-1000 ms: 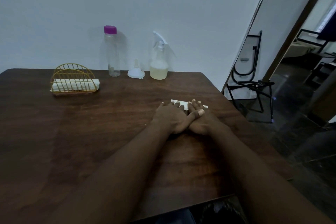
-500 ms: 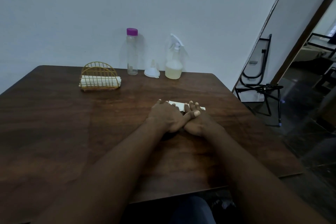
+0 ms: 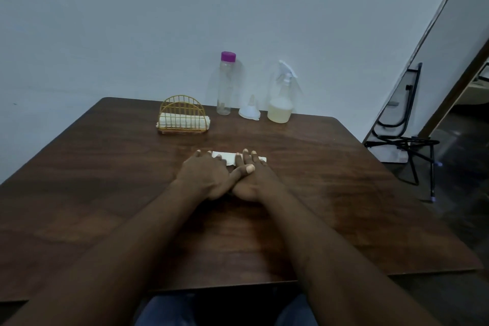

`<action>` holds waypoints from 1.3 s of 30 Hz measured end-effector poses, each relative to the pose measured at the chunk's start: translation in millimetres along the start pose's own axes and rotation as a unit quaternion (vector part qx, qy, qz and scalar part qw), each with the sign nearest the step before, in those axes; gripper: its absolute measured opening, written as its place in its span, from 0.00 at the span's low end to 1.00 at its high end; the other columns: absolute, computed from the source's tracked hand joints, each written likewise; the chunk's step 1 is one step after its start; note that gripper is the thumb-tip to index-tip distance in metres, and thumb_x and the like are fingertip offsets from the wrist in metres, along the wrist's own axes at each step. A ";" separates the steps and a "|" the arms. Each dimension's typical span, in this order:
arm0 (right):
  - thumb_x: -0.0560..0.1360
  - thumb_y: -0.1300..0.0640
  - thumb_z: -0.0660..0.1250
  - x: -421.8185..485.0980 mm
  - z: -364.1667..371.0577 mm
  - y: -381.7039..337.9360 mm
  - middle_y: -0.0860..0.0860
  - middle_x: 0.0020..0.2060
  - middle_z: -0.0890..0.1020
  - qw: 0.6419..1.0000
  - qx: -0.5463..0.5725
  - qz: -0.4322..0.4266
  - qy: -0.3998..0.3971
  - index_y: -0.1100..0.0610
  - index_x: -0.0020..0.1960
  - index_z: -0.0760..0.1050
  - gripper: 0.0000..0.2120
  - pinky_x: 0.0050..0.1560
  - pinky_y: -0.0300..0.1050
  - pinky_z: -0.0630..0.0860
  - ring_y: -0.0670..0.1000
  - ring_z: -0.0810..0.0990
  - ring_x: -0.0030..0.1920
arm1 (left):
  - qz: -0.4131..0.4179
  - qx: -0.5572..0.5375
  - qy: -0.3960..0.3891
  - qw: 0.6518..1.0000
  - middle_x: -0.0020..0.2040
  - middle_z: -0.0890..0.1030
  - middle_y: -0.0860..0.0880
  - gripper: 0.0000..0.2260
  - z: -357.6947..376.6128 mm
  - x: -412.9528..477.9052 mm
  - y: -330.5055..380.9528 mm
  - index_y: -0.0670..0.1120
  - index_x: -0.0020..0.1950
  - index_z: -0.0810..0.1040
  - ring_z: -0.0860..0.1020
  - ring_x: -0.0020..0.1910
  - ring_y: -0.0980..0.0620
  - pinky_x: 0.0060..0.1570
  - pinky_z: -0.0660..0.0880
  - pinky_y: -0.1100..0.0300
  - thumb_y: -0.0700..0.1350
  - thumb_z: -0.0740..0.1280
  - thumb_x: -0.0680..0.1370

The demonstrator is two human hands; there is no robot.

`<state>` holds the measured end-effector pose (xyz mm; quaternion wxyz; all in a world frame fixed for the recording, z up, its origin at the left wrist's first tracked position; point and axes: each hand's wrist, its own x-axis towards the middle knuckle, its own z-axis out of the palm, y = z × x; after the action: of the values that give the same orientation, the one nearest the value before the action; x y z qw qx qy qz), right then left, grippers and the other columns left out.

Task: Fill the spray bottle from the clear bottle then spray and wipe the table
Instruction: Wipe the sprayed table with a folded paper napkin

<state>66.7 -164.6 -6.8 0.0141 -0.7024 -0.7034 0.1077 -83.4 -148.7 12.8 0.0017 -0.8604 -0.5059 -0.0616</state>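
your left hand [image 3: 205, 176] and right hand [image 3: 251, 180] press flat, fingers [image 3: 244, 157] together, on the folded white cloth [image 3: 229, 158]. beyond your fingertips the spray bottle [image 3: 281, 98] looks filled, the clear bottle [image 3: 225, 85] nearly empty; wiping seems underway.

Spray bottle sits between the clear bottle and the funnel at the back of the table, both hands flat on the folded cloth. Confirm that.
Not quite. In the head view the funnel is the one in the middle, between the clear bottle and the spray bottle. The rest holds: they stand at the back of the table, with the left hand and right hand flat on the folded cloth.
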 end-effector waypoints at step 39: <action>0.81 0.36 0.61 -136.7 -25.4 187.7 0.49 0.86 0.41 0.995 0.022 0.100 -0.016 0.50 0.86 0.41 0.44 0.84 0.52 0.42 0.51 0.38 0.85 | 0.190 -0.027 -0.018 0.981 0.76 0.72 0.42 0.44 22.3 16.5 210.6 0.44 0.77 0.71 0.68 0.76 0.47 0.78 0.55 0.46 0.71 0.36 0.79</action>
<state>257.6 -298.6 3.8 0.0070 -0.7671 -0.6270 0.1354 110.2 -235.7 5.0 -0.0185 -0.9417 -0.3310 -0.0581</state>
